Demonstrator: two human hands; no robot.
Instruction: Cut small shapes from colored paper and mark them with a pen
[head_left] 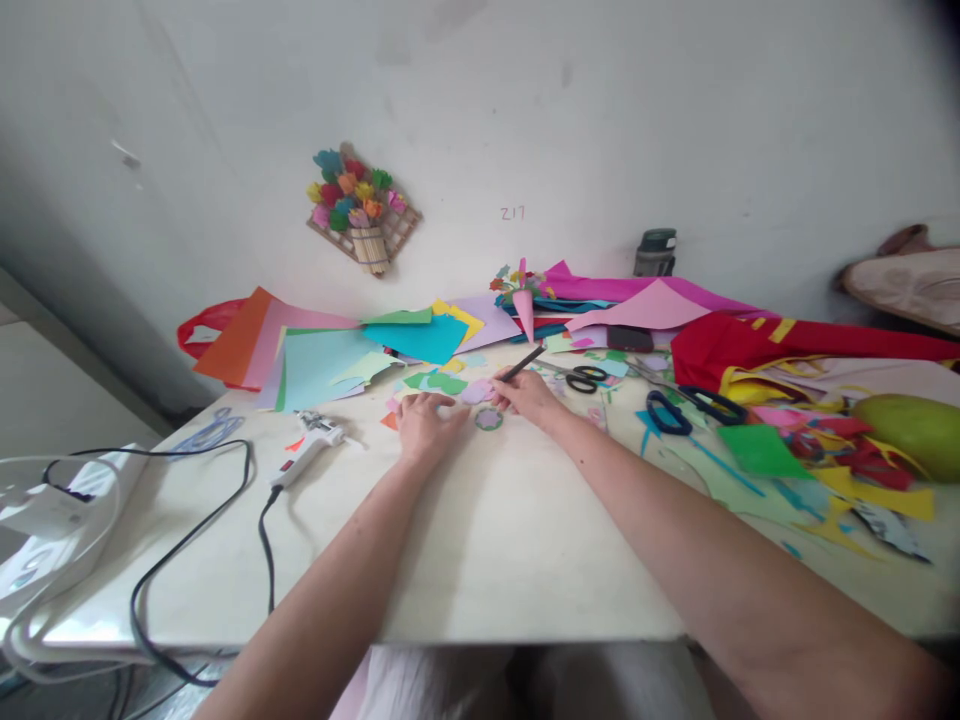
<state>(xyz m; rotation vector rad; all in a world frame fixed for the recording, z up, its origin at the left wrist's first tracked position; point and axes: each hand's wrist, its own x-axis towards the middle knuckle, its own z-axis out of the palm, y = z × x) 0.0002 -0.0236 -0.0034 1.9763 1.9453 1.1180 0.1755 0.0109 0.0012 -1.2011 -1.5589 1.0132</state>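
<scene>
My right hand is closed round a dark pen, which slants up to the right. Beside its fingertips lies a small pink-lilac paper piece. My left hand rests on the table with its fingers apart, just left of that piece. Between my hands, a little nearer to me, is a small round thing with a green rim and a pale lilac middle. Green paper scraps lie just beyond my left hand. The pen's lower tip is hidden by my fingers.
A glue gun with a black cord lies left, near a white power strip. Coloured paper sheets line the back. Black-handled scissors, blue-handled scissors and paper scraps lie right. A paper bouquet stands behind.
</scene>
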